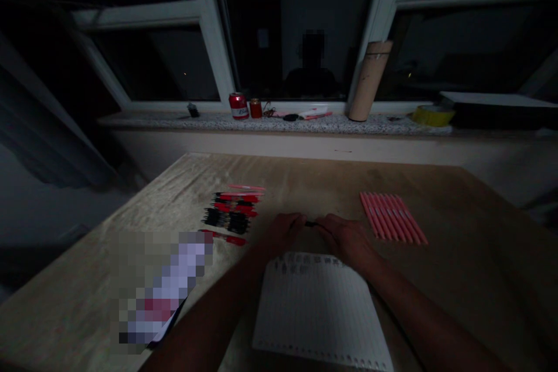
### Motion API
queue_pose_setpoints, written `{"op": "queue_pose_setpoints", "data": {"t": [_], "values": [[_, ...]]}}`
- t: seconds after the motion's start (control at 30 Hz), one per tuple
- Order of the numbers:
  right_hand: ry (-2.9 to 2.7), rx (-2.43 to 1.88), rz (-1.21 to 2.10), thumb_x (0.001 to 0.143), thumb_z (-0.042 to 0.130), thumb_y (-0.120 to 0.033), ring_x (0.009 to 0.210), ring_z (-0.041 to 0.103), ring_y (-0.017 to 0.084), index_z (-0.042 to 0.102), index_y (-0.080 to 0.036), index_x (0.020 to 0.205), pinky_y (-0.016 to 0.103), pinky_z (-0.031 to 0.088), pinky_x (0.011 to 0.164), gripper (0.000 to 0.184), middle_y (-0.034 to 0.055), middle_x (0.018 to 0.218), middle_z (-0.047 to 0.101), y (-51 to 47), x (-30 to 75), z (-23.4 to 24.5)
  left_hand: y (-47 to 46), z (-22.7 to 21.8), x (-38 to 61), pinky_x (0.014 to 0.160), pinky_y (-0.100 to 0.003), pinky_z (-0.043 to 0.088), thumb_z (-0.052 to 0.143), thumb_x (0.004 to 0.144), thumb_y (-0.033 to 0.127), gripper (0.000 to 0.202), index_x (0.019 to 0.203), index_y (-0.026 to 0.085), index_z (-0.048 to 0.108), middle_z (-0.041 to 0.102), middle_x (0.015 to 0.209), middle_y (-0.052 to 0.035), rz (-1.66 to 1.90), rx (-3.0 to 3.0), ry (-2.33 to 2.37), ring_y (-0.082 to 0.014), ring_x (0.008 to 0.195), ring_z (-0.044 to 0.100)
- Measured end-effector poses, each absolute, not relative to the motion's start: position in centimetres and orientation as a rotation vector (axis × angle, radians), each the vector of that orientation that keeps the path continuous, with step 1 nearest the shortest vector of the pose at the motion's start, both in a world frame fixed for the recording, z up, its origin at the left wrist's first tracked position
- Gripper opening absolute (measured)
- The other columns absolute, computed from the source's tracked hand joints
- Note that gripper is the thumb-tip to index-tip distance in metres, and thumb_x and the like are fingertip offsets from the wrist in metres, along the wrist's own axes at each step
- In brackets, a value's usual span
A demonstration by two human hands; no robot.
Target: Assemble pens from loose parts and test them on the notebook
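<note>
Between my two hands, just beyond the top edge of a lined spiral notepad [320, 308], is a black pen [310, 224], and only its short middle part shows. My left hand [285, 231] is closed on one end of it. The fingers of my right hand [346, 238] pinch the other end. Handwriting runs along the top of the notepad. Left of my hands lie several black pens [226, 220] and red pens [235, 207] in a stack of rows, with pink pens [246, 190] behind them. A row of pink pens [392, 218] lies side by side to the right.
A pixelated, pale purple object [187, 267] lies by my left forearm on the table [305, 177]. On the windowsill [196, 122] stand a red can [238, 106], a small red jar [255, 108], a cardboard tube [369, 81] and a yellow tape roll [433, 115].
</note>
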State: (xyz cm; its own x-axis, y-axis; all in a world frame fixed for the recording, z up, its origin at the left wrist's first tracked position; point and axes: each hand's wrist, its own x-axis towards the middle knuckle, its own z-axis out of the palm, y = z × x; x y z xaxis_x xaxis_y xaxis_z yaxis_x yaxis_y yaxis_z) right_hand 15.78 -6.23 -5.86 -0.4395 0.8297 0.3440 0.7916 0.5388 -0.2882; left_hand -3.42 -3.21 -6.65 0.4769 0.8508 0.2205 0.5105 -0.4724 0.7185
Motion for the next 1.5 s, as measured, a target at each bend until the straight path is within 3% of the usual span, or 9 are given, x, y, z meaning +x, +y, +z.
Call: {"op": "queue_pose_setpoints", "data": {"t": [0.33,0.63,0.9,1.2,1.37,1.5], "values": [[-2.345,-1.458,0.096,0.092,0.037,-0.035,0.081,0.063,0.017,0.062,-0.024,0.102,0.027,0.042,0.066,0.029,0.0041,0.094,0.067,-3.9,16.2,-5.1,0.9,-6.5,-2.7,0.057,-0.023,0.03,0.035,0.088,0.042,0.037,0.065,0.015,0.046,0.042,0.06,0.0042,0.794,2.173,1.131,-0.0102,0.061,0.041],[-2.362,-1.388,0.122,0.092,0.039,-0.033,0.08,0.062,0.016,0.062,-0.024,0.105,0.026,0.042,0.067,0.028,0.0037,0.092,0.065,-2.9,16.2,-6.5,0.9,-7.6,-2.5,0.058,-0.026,0.03,0.026,0.093,0.041,0.047,0.066,0.015,0.053,0.054,0.061,-0.001,0.742,2.312,1.291,-0.0121,0.059,0.047],[-2.36,-1.383,0.098,0.091,0.041,-0.033,0.076,0.061,0.016,0.062,-0.024,0.105,0.026,0.041,0.064,0.027,0.0037,0.091,0.065,-3.4,16.2,-6.6,0.5,-7.7,-3.4,0.063,-0.023,0.034,0.038,0.089,0.032,0.025,0.079,0.015,0.054,0.057,0.073,0.0002,0.734,2.365,1.207,-0.0119,0.067,0.05],[-2.349,-1.364,0.124,0.092,0.04,-0.033,0.078,0.061,0.016,0.062,-0.022,0.107,0.026,0.042,0.066,0.029,0.0051,0.089,0.064,-3.5,16.1,-6.8,0.3,-8.2,-2.9,0.07,-0.029,0.036,0.027,0.093,0.035,0.041,0.075,0.015,0.057,0.059,0.072,-0.0047,0.686,2.487,1.313,-0.0156,0.069,0.05],[-2.341,-1.37,0.12,0.091,0.041,-0.032,0.077,0.061,0.016,0.063,-0.022,0.106,0.027,0.043,0.067,0.028,0.0052,0.089,0.064,-3.5,16.2,-6.7,0.2,-7.6,-3.0,0.063,-0.027,0.034,0.028,0.093,0.039,0.044,0.069,0.015,0.057,0.058,0.065,-0.003,0.656,2.396,1.287,-0.0135,0.063,0.05],[-2.326,-1.379,0.103,0.091,0.04,-0.034,0.077,0.061,0.016,0.062,-0.023,0.106,0.027,0.043,0.066,0.029,0.0049,0.089,0.064,-3.5,16.3,-6.8,0.2,-7.3,-3.2,0.061,-0.025,0.033,0.036,0.09,0.037,0.033,0.077,0.016,0.057,0.058,0.07,-0.0006,0.695,2.367,1.213,-0.0124,0.065,0.05]]}}
